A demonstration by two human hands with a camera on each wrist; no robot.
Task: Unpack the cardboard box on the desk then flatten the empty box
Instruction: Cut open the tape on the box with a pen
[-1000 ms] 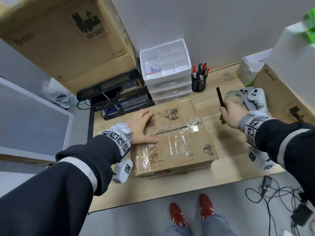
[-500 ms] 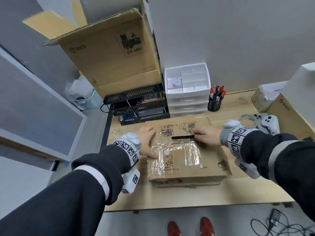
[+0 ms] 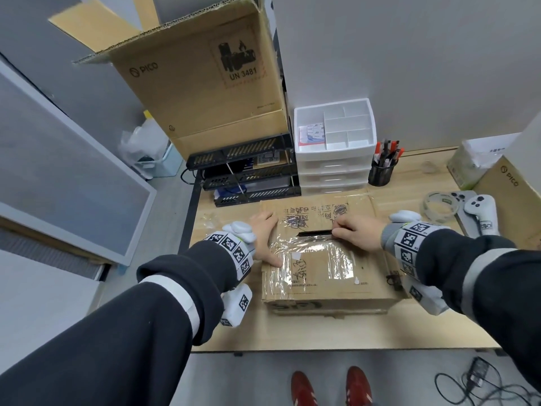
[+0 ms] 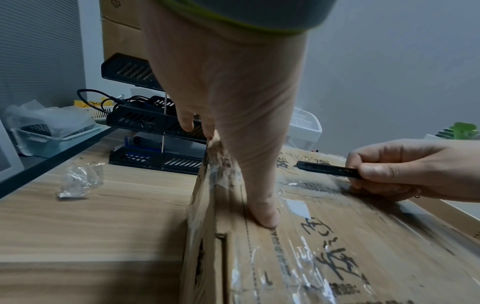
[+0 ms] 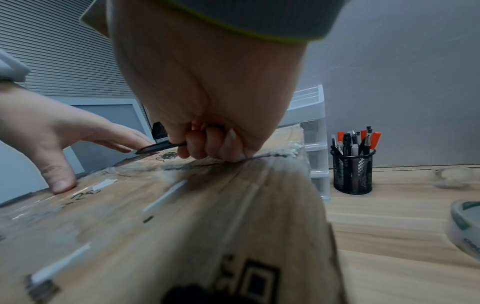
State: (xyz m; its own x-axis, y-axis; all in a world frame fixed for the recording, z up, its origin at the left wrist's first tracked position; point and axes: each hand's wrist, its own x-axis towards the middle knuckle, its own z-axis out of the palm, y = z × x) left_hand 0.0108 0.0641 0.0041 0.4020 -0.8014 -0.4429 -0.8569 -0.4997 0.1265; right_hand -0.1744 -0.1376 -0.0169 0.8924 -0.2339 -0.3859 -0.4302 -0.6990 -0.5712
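A flat cardboard box (image 3: 328,276), sealed with wrinkled clear tape and marked with black writing, lies on the wooden desk (image 3: 292,329). My left hand (image 3: 265,241) presses flat on the box's left edge, thumb (image 4: 262,214) down on the top and fingers over the side. My right hand (image 3: 355,231) grips a slim black cutter (image 3: 314,232) that lies along the tape seam at the box's middle, tip pointing left. The cutter (image 4: 327,168) shows in the left wrist view, and its tip (image 5: 153,149) in the right wrist view.
Behind the box stand black stacked trays (image 3: 248,177), white drawers (image 3: 333,153) and a mesh pen cup (image 3: 380,172). A tall open PICO carton (image 3: 205,83) rises at the back left. A tape roll (image 3: 439,205) and white controllers (image 3: 480,212) lie at the right. Crumpled plastic (image 4: 78,181) lies left.
My right hand brought the cutter from the air at the right down onto the box's tape seam. My left hand has stayed on the box's left edge.
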